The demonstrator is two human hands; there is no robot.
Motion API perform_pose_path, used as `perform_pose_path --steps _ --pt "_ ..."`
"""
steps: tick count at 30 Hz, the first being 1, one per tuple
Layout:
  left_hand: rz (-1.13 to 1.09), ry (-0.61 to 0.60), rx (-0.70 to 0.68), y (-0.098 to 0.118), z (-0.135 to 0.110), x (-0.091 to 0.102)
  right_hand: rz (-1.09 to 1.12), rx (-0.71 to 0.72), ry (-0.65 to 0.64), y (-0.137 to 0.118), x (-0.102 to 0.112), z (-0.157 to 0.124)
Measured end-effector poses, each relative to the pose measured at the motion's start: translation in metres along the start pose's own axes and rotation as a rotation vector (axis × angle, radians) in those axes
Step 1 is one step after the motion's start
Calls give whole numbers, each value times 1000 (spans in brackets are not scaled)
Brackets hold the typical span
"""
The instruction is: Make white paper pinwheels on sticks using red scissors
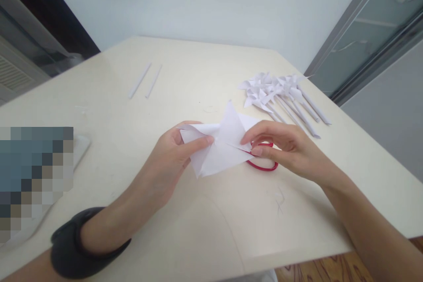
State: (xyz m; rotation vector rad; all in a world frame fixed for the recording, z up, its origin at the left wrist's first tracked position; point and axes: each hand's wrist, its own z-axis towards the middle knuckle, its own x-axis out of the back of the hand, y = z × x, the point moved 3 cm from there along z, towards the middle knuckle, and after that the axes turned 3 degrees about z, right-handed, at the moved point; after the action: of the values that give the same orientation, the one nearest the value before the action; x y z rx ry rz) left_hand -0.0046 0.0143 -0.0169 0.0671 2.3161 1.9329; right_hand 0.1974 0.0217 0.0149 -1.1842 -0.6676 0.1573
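Left hand (175, 150) and right hand (291, 147), fingers nearly closed, pinch a white, pointy paper sheet (223, 161) between them; red, loopy scissor handles (264, 169) lie under the right hand.

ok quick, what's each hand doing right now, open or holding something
Left hand: closed on the folded paper, thumb pressed near its middle.
Right hand: closed on the same paper, fingers and thumb at its edge.
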Motion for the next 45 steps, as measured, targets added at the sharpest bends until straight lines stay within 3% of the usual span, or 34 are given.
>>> perform_pose_path --steps 5,13,18,23,27,35,45 --pt "-29 -12 -16 1 0 -2 -104 -3 37 1 2 0" --pt "-77 -66 -13 0 0 -4 -84 90 16 1 1 1" --pt "-7 20 -28 -1 2 -1 -88 88 -5 2 1 2" --pt "155 154 -89 -3 3 5 -265 124 45 -2 3 -1" --pt "279 184 -105 -3 2 4 -337 172 54 -6 1 -2" --pt "422 85 -102 -11 -2 -3 -513 213 52 -2 -23 -1" --pt "308 -2 -8 -9 -5 -13 -279 146 168 10 -36 -2"
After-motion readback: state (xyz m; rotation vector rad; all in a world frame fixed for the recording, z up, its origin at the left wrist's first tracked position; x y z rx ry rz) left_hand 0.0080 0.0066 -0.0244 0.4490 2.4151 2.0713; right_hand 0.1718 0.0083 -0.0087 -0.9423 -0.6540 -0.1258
